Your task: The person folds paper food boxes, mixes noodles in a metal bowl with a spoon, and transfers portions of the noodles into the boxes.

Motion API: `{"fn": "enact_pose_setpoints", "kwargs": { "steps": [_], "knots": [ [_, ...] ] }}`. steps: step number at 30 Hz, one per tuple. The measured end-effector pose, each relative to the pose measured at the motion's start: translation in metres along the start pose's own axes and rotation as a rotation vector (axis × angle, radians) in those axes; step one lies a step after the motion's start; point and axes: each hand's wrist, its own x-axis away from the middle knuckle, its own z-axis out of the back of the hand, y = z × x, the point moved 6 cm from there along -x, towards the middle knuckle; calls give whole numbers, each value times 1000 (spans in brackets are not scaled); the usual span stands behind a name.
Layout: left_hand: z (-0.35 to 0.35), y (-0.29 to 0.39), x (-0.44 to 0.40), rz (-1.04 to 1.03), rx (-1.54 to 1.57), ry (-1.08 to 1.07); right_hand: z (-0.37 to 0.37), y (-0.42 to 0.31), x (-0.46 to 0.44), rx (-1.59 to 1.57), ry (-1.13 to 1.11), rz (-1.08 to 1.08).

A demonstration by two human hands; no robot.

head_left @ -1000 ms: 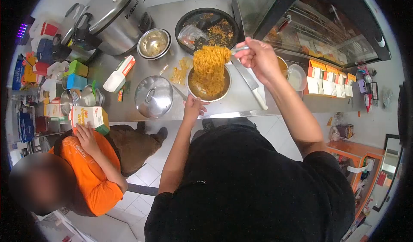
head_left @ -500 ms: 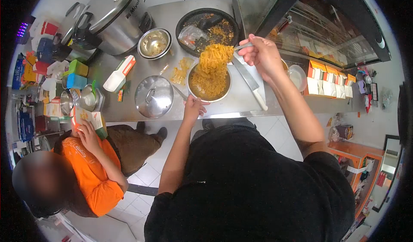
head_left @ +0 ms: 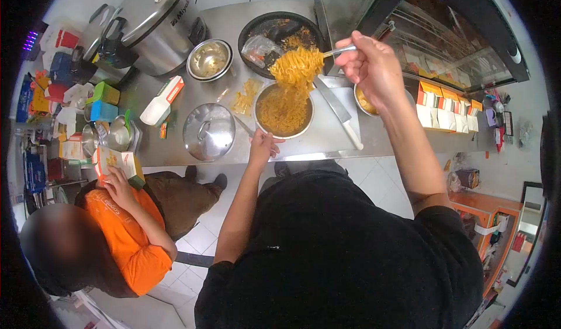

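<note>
My right hand [head_left: 374,66] is closed on the handle of a metal utensil [head_left: 343,50]. Its head is buried in a lifted clump of yellow noodles [head_left: 298,66], so its kind is hidden. Strands hang down into a round metal bowl [head_left: 312,114] holding more seasoned noodles [head_left: 283,115]. My left hand [head_left: 265,146] is at the near left rim of that bowl, fingers closed around the end of a thin metal utensil [head_left: 243,125]. A large knife [head_left: 333,104] lies on the white cutting board [head_left: 353,104] to the right of the bowl.
A metal lid [head_left: 209,131], stacked bowls [head_left: 210,60] and a black tray [head_left: 251,28] with crumbs surround the bowl. A large pot [head_left: 152,25] stands back left, a glass display case [head_left: 450,42] back right. Left, a person in orange [head_left: 125,235] handles a carton [head_left: 120,164].
My right hand has moved up and to the right, lifting the noodle clump higher above the bowl. My left hand stays put. The co-worker's carton has shifted slightly.
</note>
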Motion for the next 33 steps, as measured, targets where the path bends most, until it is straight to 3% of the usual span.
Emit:
{"fn": "enact_pose_setpoints", "kwargs": {
  "steps": [6,8,9,11,17,20,23,26,29,33],
  "knots": [
    [-1,0,1,-11,33,-3,-28,-28,14,272,6,236],
    [0,-3,-1,-30,69,-7,-43,8,10,475,-34,330],
    [-1,-4,-1,-21,73,-3,-56,29,9,720,-176,319],
    [-2,-1,1,-3,79,3,-67,84,6,1148,-486,705],
    [-3,0,1,-6,73,20,-67,120,-12,1237,-704,612],
    [-4,4,-1,-19,33,28,-66,179,-26,1247,-1040,792],
    [0,4,-4,-42,101,14,-47,230,-38,1435,-1069,720],
    [2,15,5,-12,210,72,-20,229,-51,1484,-941,751],
    [-1,15,5,-30,274,56,2,213,-54,1556,-860,632],
    [-8,22,5,-40,306,50,31,207,-65,1427,-620,228]
  ]
}}
